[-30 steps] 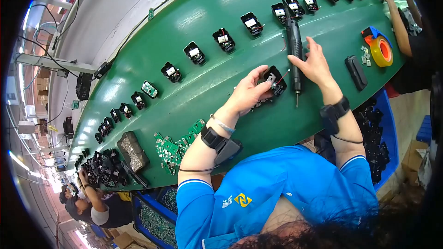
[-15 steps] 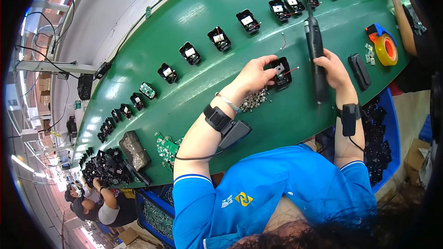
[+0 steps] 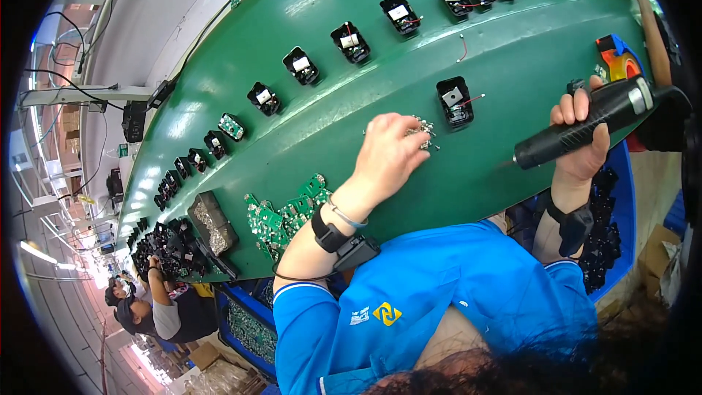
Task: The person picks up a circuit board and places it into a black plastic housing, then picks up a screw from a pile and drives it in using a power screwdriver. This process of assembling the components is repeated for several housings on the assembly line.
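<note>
Tabletop [image 3: 488, 135] between screwdriver [image 3: 585, 123] and right edge of black housing [image 3: 455, 104]

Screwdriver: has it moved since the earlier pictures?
Yes. Judged against the tape dispenser, the screwdriver in the right hand has shifted rightward, closer to it.

1. A row of housings [image 3: 301, 64] is running along the far side of the worktop [image 3: 351, 99], from left to right.
2. A single housing [image 3: 455, 121] is lying nearer, right of centre; a loose wire [image 3: 463, 49] is lying between it and the row.
3. Small metal parts [image 3: 427, 130] are lying just left of that housing, partly under the left hand [image 3: 393, 148].
4. Circuit boards [image 3: 269, 224] are lying near left, with a box [image 3: 225, 228] and then a heap of parts [image 3: 168, 249] farther left.
5. The screwdriver [image 3: 563, 135] is sitting in the right hand [image 3: 585, 143], right of the single housing.
6. A bin [image 3: 627, 227] is standing beyond the worktop's near right edge.
</note>
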A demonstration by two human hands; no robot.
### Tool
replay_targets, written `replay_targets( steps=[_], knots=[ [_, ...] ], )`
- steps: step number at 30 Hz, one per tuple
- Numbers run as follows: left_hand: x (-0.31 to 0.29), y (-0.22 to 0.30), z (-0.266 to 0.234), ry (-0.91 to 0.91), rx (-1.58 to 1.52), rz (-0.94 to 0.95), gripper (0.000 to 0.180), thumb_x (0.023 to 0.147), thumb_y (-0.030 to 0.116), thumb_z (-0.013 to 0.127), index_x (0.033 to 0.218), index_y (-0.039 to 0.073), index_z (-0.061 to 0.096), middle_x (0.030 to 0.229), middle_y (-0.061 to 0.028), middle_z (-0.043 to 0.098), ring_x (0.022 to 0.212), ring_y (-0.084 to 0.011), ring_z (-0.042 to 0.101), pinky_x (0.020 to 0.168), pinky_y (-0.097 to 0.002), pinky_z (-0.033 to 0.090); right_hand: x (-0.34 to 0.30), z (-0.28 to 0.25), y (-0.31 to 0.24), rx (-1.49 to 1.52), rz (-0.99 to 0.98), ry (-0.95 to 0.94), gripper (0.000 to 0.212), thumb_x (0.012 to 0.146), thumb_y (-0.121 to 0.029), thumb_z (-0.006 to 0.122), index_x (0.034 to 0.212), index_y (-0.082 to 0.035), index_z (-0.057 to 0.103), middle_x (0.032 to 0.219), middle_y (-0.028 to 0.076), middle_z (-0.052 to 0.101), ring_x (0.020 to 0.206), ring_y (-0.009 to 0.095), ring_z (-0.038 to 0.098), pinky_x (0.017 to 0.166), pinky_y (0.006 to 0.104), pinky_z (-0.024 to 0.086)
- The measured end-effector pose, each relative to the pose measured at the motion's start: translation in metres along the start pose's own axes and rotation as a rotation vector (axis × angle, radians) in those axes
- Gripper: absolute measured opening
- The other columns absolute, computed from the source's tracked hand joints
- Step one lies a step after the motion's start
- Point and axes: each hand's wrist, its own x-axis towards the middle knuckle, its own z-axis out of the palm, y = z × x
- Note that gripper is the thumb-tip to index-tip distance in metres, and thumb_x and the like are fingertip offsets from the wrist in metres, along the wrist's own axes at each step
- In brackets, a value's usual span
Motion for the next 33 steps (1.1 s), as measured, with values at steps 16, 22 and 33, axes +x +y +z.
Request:
replay_targets(
  steps=[16, 22, 33],
  knots=[
    [0.015, 0.011, 0.022, 0.114, -0.53, -0.094, 0.011, 0.068, 0.006, 0.06, 0.079, 0.005, 0.059, 0.08, -0.0037, 0.054, 0.073, -0.0171, 0.051, 0.069, -0.0294, 0.041, 0.002, 0.034, -0.008, 0.007, -0.171, -0.128, 0.053, 0.068, -0.013, 0.055, 0.115, -0.005, 0.031, 0.075, 0.002, 0.04, 0.062, 0.011, 0.041, 0.059, 0.0239, 0.035],
    [0.014, 0.02, 0.024, 0.073, -1.744, -0.531, 0.012, 0.077, 0.006, 0.056, 0.087, 0.002, 0.058, 0.074, -0.0062, 0.056, 0.065, -0.0133, 0.053, 0.067, -0.0265, 0.046, 0.016, 0.062, -0.004, 0.151, -0.239, -0.18, 0.048, 0.069, -0.013, 0.056, 0.111, -0.003, 0.035, 0.074, 0.002, 0.039, 0.062, 0.011, 0.04, 0.058, 0.0224, 0.034],
    [0.016, 0.022, 0.034, 0.019, -1.926, -0.478, 0.017, 0.078, 0.018, 0.055, 0.087, 0.004, 0.057, 0.068, -0.0054, 0.054, 0.061, -0.0133, 0.05, 0.069, -0.0306, 0.045, 0.023, 0.063, 0.01, 0.075, -0.246, -0.269, 0.053, 0.072, -0.016, 0.052, 0.118, -0.007, 0.027, 0.075, 0.004, 0.042, 0.061, 0.014, 0.044, 0.055, 0.0276, 0.038]
  ],
)
